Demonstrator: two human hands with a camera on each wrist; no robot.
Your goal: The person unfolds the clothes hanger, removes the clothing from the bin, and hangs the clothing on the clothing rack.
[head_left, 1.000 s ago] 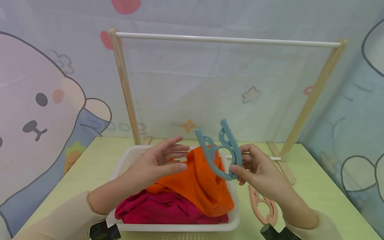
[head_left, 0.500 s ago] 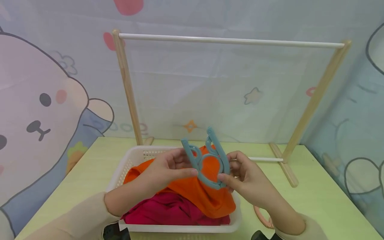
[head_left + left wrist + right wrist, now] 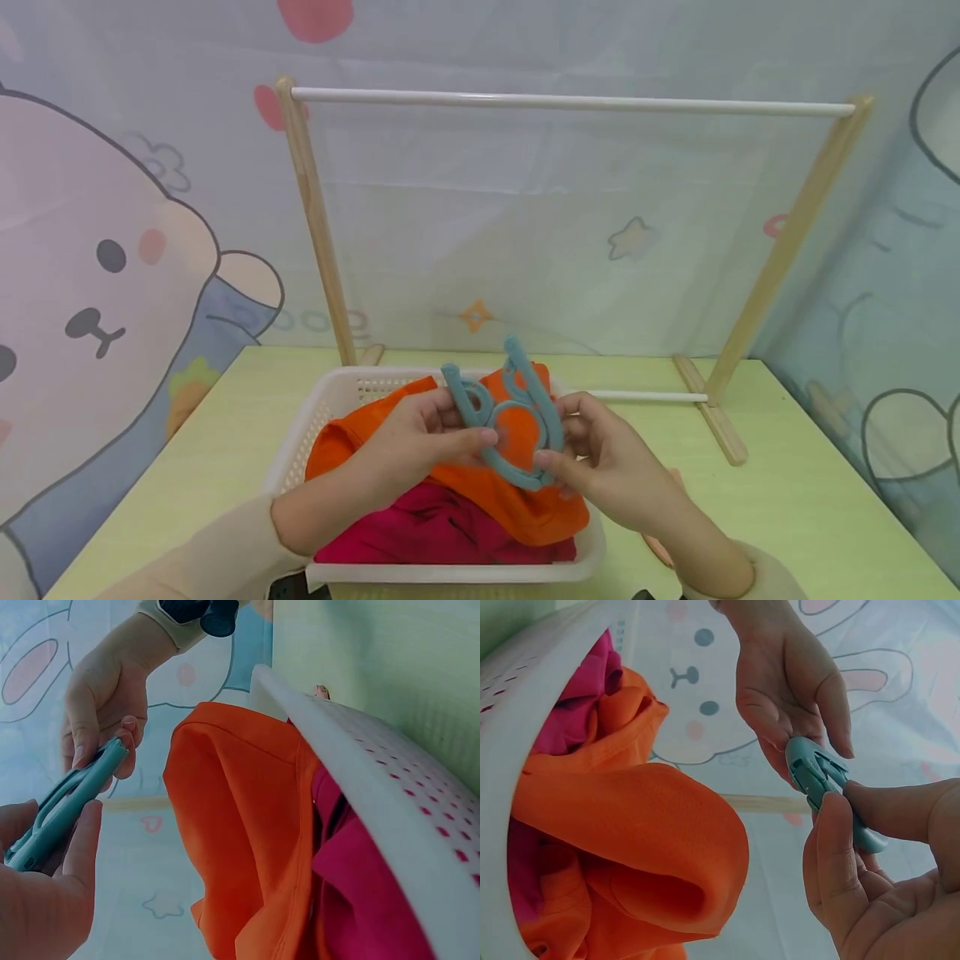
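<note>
Both hands hold a light-blue folding hanger, folded into a V with its two arm ends pointing up. My left hand grips its left arm, thumb in front and fingers behind. On the other side, the right hand pinches the lower right part near the bend. The left wrist view shows the hanger edge-on between thumb and fingers. Behind and below it in the head view, orange cloth lies over crimson cloth in a white basket.
A rack with wooden posts and a white top rail stands at the back of the pale green table. A peach-coloured hanger lies right of the basket, mostly hidden by the right forearm.
The left hand was apart from the hanger, fingers spread, then came in and took hold of its left arm. The right hand has brought the hanger left and down, over the basket.
</note>
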